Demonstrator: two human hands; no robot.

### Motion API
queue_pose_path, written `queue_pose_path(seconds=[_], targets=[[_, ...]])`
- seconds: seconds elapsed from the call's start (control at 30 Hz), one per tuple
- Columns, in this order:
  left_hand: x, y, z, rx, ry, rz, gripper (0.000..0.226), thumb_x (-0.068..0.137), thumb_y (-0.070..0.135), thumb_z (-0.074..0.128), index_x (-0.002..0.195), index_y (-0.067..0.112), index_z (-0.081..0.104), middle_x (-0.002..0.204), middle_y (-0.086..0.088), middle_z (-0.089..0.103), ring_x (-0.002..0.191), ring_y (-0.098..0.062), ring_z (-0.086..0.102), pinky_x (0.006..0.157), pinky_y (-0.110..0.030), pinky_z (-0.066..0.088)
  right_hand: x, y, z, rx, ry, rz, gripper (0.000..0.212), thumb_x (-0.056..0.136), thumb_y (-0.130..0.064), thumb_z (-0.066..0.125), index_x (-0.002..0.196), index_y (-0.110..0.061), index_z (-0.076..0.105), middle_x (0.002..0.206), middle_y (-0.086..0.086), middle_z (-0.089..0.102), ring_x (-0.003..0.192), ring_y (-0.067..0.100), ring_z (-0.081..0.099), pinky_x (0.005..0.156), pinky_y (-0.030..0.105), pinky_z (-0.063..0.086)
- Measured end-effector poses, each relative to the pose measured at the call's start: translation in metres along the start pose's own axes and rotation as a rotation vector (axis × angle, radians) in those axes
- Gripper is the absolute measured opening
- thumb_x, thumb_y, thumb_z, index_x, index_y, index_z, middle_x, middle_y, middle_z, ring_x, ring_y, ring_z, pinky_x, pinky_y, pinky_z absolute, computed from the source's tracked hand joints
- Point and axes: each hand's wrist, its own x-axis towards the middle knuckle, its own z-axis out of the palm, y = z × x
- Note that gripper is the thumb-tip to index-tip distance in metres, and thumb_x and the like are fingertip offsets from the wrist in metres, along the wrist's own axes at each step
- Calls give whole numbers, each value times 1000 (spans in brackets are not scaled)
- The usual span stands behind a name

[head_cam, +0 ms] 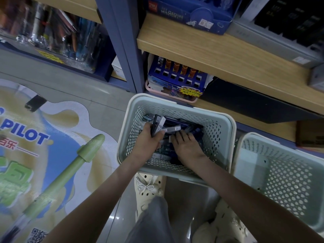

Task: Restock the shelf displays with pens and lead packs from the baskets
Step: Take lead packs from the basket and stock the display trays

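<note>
- A grey trouser leg [154, 218] and two cream shoes [149, 188] stand on the shiny floor [112, 213], just below the near rim of the basket.
- Both bare forearms reach forward and down into the pale green basket [226, 130], which has perforated walls and sits on the floor against the foot of the shelving.
- The left hand [147, 139] has its grip clamped on a bundle of lead packs [158, 124]: slim dark and clear cases held upright, one marked HB, rising above the thumb.
- The right hand [188, 146] lies palm down on the loose packs in the basket's bottom. Its fingers are fairly straight and spread, so the grip is apart and clamped on nothing, with the fingertips touching packs near the left hand.
- More packs lie flat under and between the two hands, dark blue and clear.
- A second basket [289, 165] of the same kind stands just beside the first, on its right.
- To the left, a large floor sticker [57, 120] shows a green pen and the word PILOT.
- Behind the first basket, on the lowest level, a blue display box [177, 76] with rows of square slots sits in a pink tray [175, 98]; a few slots in its back row hold orange-topped packs.
- Above it runs a wooden shelf [219, 55] carrying a blue box [189, 13].
- Far left, pens [73, 37] hang blurred in clear holders.
</note>
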Motion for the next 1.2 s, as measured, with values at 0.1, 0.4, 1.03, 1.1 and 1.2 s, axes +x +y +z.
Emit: queue_pose_path(seconds=[0.1, 0.4, 1.03, 1.1, 1.2], targets=[[3, -8, 0, 70, -4, 40, 12, 96, 17, 57, 98, 16, 45, 72, 4, 56, 48, 3, 52, 55, -23, 46, -1, -9, 4, -19, 112, -44, 32, 78, -9, 56, 104, 2, 70, 97, 21, 69, 94, 37, 65, 80, 43, 53], [5, -13, 2, 147, -24, 119, 21, 95, 21, 58, 108, 11, 46, 82, 1, 63, 71, -11, 62, 74, -38, 54, -4, -3, 6, 111, 481, -181, 32, 48, 0, 80, 78, -7, 71, 65, 5, 62, 59, 20, 57, 59, 26, 47], [-1, -3, -5, 22, -247, 82, 32, 96, 14, 56, 126, 14, 43, 98, 3, 68, 80, -3, 67, 74, -18, 53, 0, 10, -62, 1790, 277, 208, 16, 96, -4, 51, 102, -15, 61, 94, 7, 62, 78, 7, 61, 70, 22, 49], [-1, -4, -2, 90, -213, 65, 30, 94, 13, 60, 120, 11, 45, 88, -5, 68, 75, -16, 67, 72, -30, 54, 6, 18, -48, 1418, 257, 163, 20, 97, -6, 50, 112, -15, 59, 105, 4, 60, 97, 11, 57, 83, 26, 42], [3, -5, -5, 49, -73, 18, 27, 94, 8, 58, 117, 4, 44, 81, -8, 67, 79, -29, 67, 68, -34, 52, 10, 30, -18, 679, 35, 40, 48, 99, -9, 43, 145, -13, 32, 139, 7, 41, 129, 24, 35, 102, 35, 29]])
